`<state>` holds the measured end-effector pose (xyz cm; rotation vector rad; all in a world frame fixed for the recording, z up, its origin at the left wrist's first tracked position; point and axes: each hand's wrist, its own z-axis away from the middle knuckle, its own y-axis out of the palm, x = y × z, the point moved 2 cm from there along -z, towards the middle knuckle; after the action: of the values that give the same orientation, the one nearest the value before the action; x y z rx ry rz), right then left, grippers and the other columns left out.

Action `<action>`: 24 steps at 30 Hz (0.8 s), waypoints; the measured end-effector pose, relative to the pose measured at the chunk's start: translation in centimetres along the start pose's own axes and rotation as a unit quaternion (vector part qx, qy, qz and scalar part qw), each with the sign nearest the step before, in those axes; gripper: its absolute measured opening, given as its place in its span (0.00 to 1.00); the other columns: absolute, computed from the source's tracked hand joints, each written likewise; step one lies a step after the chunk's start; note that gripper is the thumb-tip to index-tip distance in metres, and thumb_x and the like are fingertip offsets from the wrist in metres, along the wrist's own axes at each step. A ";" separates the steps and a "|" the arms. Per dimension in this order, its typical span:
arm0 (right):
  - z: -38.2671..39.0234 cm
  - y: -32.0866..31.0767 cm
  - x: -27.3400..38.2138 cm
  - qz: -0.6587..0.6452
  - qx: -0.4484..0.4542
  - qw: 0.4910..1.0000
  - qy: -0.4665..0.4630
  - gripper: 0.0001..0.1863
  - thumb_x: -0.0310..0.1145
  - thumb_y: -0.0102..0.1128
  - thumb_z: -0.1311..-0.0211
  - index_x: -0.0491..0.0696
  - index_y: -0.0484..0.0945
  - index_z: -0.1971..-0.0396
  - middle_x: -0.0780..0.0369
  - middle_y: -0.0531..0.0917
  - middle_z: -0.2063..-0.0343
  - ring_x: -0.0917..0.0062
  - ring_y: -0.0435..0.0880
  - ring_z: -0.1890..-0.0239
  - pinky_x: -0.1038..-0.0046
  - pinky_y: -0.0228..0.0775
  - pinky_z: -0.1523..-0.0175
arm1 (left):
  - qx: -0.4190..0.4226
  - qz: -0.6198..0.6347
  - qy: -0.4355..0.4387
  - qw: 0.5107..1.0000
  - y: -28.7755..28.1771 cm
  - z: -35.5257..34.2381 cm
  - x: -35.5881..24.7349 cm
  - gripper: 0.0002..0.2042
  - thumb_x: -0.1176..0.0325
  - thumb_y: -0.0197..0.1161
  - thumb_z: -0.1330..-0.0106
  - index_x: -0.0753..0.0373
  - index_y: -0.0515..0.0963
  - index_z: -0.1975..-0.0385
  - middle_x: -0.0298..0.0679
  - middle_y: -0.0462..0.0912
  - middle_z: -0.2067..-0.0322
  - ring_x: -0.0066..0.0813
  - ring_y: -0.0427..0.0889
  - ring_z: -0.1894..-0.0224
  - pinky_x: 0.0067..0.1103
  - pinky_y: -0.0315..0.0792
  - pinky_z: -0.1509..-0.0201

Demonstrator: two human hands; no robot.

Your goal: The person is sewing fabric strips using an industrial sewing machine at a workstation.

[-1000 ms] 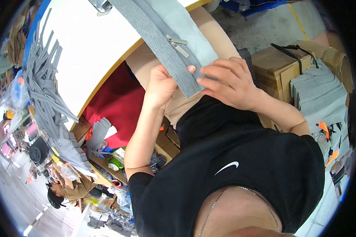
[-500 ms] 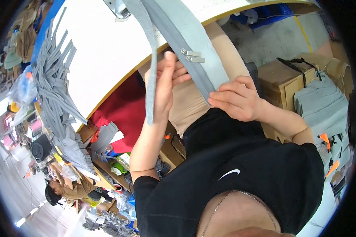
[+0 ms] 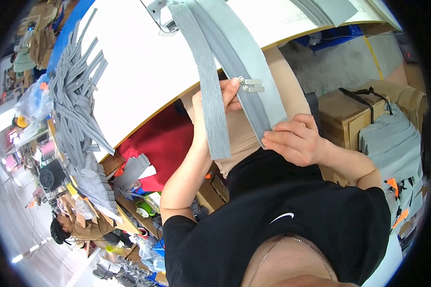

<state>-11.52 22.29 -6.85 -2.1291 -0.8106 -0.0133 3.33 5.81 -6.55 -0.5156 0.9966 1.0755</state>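
Note:
A dark grey zipper (image 3: 255, 110) runs along the edge of a pale grey-green fabric panel (image 3: 254, 55), sloping from the white table down toward my lap. Two metal zipper pulls (image 3: 253, 89) sit side by side on it. My right hand (image 3: 296, 142) pinches the near end of zipper and panel together. Beside the pulls, my left hand (image 3: 232, 92) has its thumb on the zipper's left edge and its fingers underneath. A loose grey textile strip (image 3: 212, 110) hangs across the left hand and wrist, hiding part of them.
The white table (image 3: 143, 62) has a curved wooden edge. A metal machine part (image 3: 166, 24) stands at its far side. Tangled grey strips (image 3: 76, 100) lie at left; folded grey fabric (image 3: 323, 10) lies far right. Cardboard boxes (image 3: 335, 115) and stacked grey pieces (image 3: 388, 143) stand right. Another person (image 3: 84, 227) sits far left.
My left hand has moved from open beside the zipper to a pinch on its edge near the pulls. The hanging strip has turned its broad face into view. Folded fabric shows at far right.

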 end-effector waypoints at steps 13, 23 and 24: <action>-0.8 0.3 -0.4 -0.018 0.013 1.000 0.007 0.09 0.32 0.70 0.47 0.50 0.88 0.65 0.67 0.88 0.62 0.78 0.84 0.62 0.70 0.67 0.50 | 0.074 -0.211 0.025 0.974 -2.9 -0.3 -3.0 0.12 0.67 0.70 0.29 0.71 0.83 0.55 0.36 0.87 0.70 0.20 0.85 0.71 0.19 0.82 0.64; -0.6 0.8 -0.5 -0.042 0.025 0.999 0.025 0.08 0.32 0.71 0.46 0.51 0.88 0.66 0.69 0.87 0.63 0.78 0.83 0.61 0.71 0.67 0.50 | -0.128 -0.300 0.434 0.840 -4.2 -10.4 -9.3 0.05 0.82 0.66 0.39 0.65 0.84 0.66 0.33 0.83 0.66 0.23 0.74 0.68 0.19 0.68 0.68; -0.8 0.8 -0.4 -0.041 0.028 0.998 0.028 0.07 0.32 0.71 0.46 0.51 0.88 0.66 0.69 0.87 0.63 0.78 0.83 0.61 0.71 0.67 0.50 | -0.136 -0.325 0.462 0.814 -4.5 -11.2 -9.5 0.06 0.83 0.67 0.41 0.64 0.84 0.67 0.36 0.82 0.68 0.28 0.76 0.66 0.23 0.70 0.67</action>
<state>-11.21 21.13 -7.07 -2.0330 -0.8555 -0.0933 1.56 -9.31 -4.26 -1.5879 1.3399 0.2840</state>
